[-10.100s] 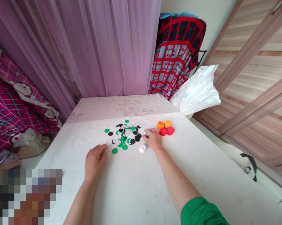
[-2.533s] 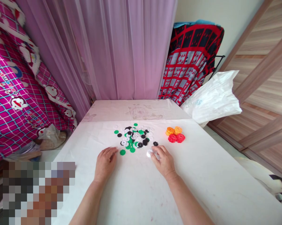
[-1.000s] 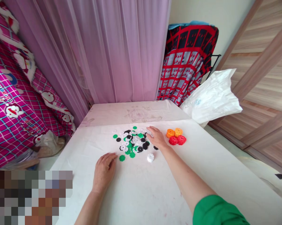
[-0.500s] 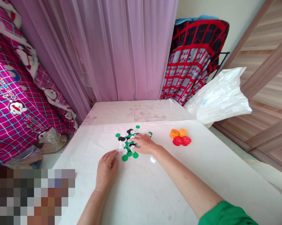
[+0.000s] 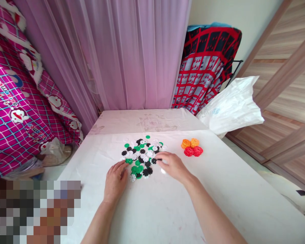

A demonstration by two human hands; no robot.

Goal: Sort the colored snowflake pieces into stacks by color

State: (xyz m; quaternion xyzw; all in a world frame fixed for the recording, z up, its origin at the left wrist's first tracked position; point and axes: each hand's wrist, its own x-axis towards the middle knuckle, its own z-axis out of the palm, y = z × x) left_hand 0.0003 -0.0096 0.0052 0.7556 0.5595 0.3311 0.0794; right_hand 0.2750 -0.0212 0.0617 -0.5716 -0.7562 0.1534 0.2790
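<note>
Green, black and white notched plastic discs lie in a loose, spread-out pile on the white-covered table. At the pile's left edge rests my left hand, its fingers loosely curved and apart, fingertips beside a green disc; it holds nothing that I can see. My right hand is at the right edge of the pile, thumb and fingers closed around the edge of a black disc. Just below that hand lies a small white stack of discs, partly covered by it.
Orange disc stacks and red disc stacks stand right of the pile. A white plastic bag hangs at the table's right far edge. Purple curtains close off the back, with a wooden wardrobe on the right.
My right hand has drawn back to the right from over the pile. The discs are now more spread out, with more black ones showing. My left hand has hardly moved.
</note>
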